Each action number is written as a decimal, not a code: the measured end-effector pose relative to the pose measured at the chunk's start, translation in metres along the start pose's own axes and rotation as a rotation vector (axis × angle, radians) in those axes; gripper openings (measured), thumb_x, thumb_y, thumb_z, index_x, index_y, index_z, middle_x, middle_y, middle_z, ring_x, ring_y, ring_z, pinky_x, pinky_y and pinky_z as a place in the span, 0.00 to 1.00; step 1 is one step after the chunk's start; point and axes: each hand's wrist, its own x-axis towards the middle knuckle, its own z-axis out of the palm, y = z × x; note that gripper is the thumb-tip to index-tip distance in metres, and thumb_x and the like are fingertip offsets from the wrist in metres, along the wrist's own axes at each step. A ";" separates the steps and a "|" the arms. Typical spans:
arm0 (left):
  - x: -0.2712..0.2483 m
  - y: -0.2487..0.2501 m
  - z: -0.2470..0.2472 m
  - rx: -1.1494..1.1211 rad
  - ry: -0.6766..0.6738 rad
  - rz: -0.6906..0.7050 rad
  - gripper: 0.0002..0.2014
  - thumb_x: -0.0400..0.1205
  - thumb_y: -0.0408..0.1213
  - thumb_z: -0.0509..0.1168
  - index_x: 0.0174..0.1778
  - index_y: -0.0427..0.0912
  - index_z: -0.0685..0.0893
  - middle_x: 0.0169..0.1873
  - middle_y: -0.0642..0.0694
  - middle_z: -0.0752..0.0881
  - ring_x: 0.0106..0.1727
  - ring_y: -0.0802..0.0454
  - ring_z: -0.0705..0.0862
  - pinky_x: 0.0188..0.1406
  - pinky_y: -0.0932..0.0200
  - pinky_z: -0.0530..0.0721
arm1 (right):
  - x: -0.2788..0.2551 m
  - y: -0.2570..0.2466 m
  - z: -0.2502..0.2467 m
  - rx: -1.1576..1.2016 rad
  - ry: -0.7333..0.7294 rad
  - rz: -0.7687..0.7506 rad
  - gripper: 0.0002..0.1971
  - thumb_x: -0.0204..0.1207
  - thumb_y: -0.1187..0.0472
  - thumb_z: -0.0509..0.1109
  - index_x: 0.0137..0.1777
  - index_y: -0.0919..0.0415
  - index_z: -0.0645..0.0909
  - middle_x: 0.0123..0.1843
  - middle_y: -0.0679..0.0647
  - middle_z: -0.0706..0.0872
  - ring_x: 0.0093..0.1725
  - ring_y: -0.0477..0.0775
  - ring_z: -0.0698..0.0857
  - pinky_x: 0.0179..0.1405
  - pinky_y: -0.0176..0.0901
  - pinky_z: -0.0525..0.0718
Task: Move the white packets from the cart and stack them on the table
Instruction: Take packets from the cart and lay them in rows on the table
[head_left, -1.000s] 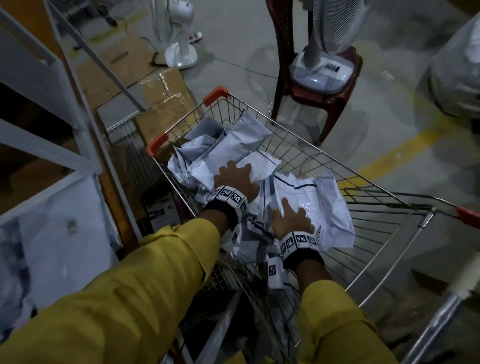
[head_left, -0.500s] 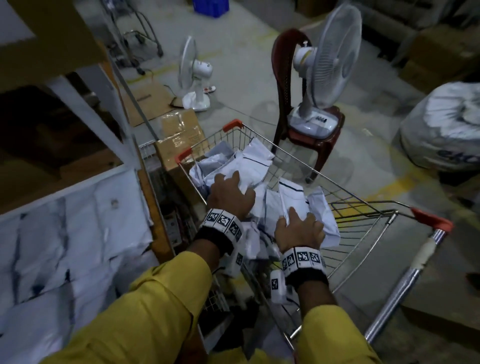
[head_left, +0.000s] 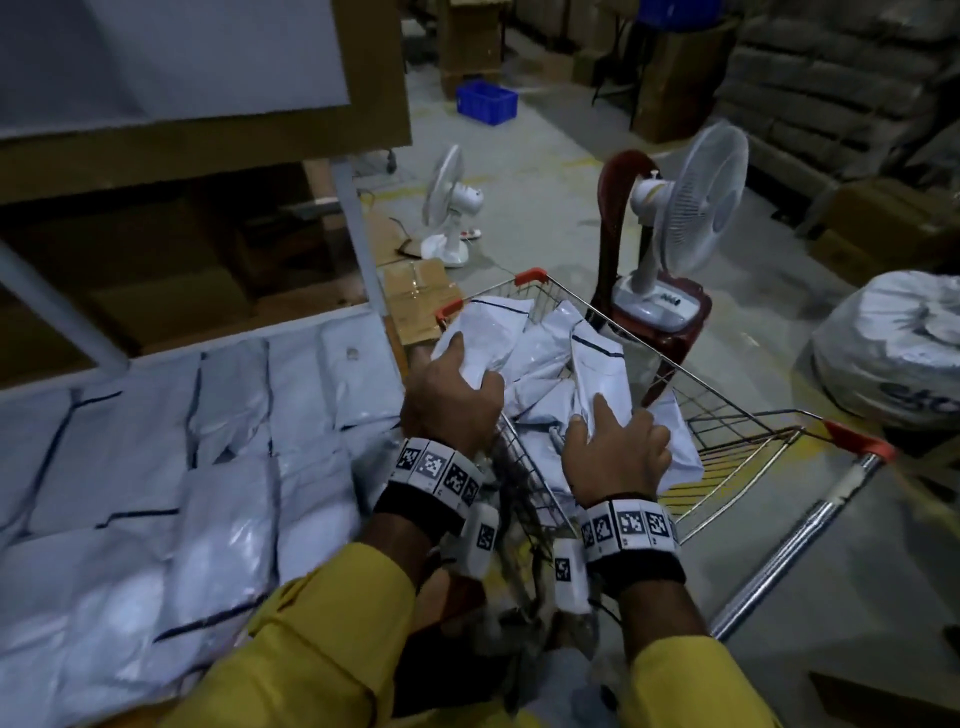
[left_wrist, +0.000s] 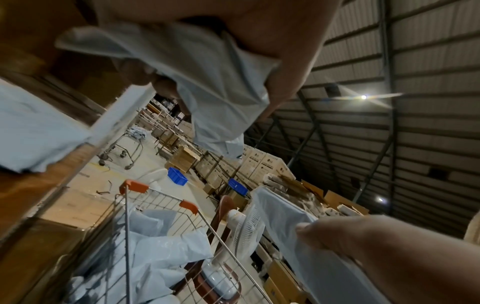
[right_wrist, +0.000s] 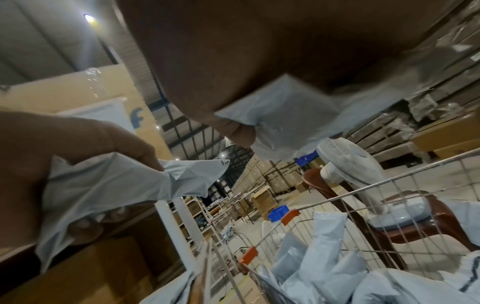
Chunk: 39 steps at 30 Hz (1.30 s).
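A wire cart (head_left: 727, 415) with orange corner caps holds a heap of white packets (head_left: 540, 358). My left hand (head_left: 452, 400) grips one white packet (head_left: 483, 332) over the cart's left rim; the left wrist view shows that packet (left_wrist: 207, 82) crumpled in my fingers. My right hand (head_left: 618, 447) holds a second white packet (head_left: 597, 374) above the heap, seen pinched under the palm in the right wrist view (right_wrist: 280, 111). Both packets are lifted above the others. To the left, the table (head_left: 358, 317) is covered with stacked white packets (head_left: 156, 467).
A red chair (head_left: 670, 332) carrying a white fan (head_left: 691, 208) stands just beyond the cart. A second fan (head_left: 452, 208) and cardboard boxes (head_left: 415, 296) sit on the floor ahead. A big wrapped sack (head_left: 893, 348) lies right. A shelf frame (head_left: 208, 135) hangs over the table.
Both hands have risen out of the heap, each with a packet. The view has lifted and swung left, bringing the packet-covered table into sight.
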 end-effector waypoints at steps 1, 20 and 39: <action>-0.009 -0.003 -0.011 -0.015 0.015 -0.028 0.30 0.74 0.56 0.65 0.74 0.54 0.80 0.60 0.38 0.79 0.63 0.35 0.81 0.63 0.47 0.84 | -0.008 -0.004 -0.004 0.013 0.003 -0.018 0.24 0.83 0.45 0.62 0.78 0.48 0.76 0.72 0.69 0.73 0.69 0.71 0.68 0.69 0.61 0.66; -0.136 -0.113 -0.178 0.051 0.429 -0.294 0.32 0.74 0.53 0.66 0.76 0.51 0.79 0.57 0.33 0.81 0.58 0.31 0.82 0.59 0.47 0.83 | -0.134 -0.089 -0.039 0.119 -0.224 -0.350 0.26 0.84 0.41 0.59 0.81 0.44 0.72 0.81 0.66 0.66 0.78 0.69 0.62 0.77 0.61 0.59; 0.011 -0.328 -0.305 0.069 0.377 -0.447 0.46 0.65 0.67 0.71 0.73 0.40 0.78 0.63 0.33 0.82 0.62 0.32 0.83 0.58 0.41 0.87 | -0.099 -0.308 0.091 -0.100 -0.347 -0.379 0.25 0.84 0.40 0.54 0.76 0.48 0.75 0.77 0.72 0.68 0.78 0.73 0.64 0.78 0.66 0.61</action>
